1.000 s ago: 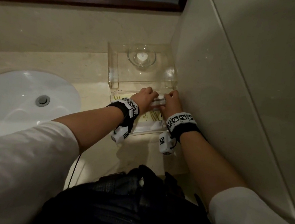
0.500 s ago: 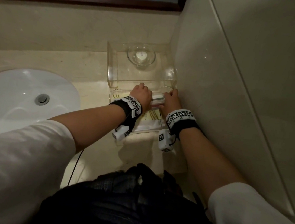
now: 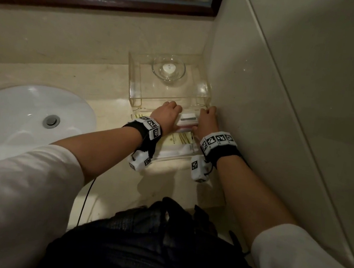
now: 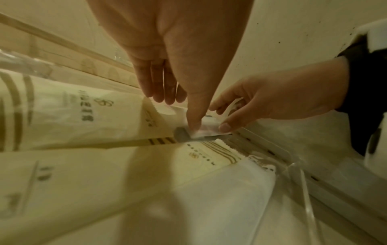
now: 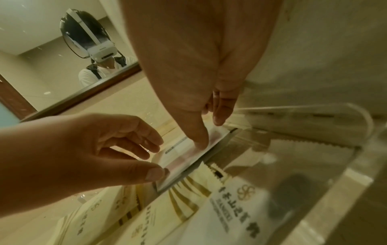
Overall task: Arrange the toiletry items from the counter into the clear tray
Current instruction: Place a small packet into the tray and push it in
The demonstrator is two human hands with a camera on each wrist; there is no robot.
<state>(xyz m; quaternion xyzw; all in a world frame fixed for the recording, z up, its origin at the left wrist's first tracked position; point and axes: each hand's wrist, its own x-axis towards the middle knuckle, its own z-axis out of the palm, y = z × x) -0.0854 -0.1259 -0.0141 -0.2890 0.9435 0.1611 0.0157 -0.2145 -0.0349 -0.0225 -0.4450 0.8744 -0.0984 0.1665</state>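
A low clear tray [image 3: 174,157] sits in the counter's corner against the right wall. It holds cream sachets [image 3: 179,140] with gold stripes and a white folded pack [image 3: 177,151]. At its far end a small white packet [image 3: 187,120] with a grey stripe lies on the sachets. My left hand [image 3: 170,112] pinches its left end, thumb [image 5: 155,174] on the near edge. My right hand [image 3: 207,118] pinches its right end, thumb [image 4: 225,128] on the near edge. The wrist views show the packet [image 4: 207,132] [image 5: 184,157] between thumbs and curled fingers, above the sachets [image 4: 83,116] [image 5: 230,207].
A clear raised stand [image 3: 134,80] rises just behind the tray and carries a glass bowl [image 3: 168,70]. The white sink basin [image 3: 25,121] lies to the left. The tiled wall [image 3: 261,121] is close on the right and a framed mirror [image 3: 98,1] hangs behind.
Both hands keep hold of the small packet at the tray's far end. The left hand has edged slightly left, so more of the packet's top shows.
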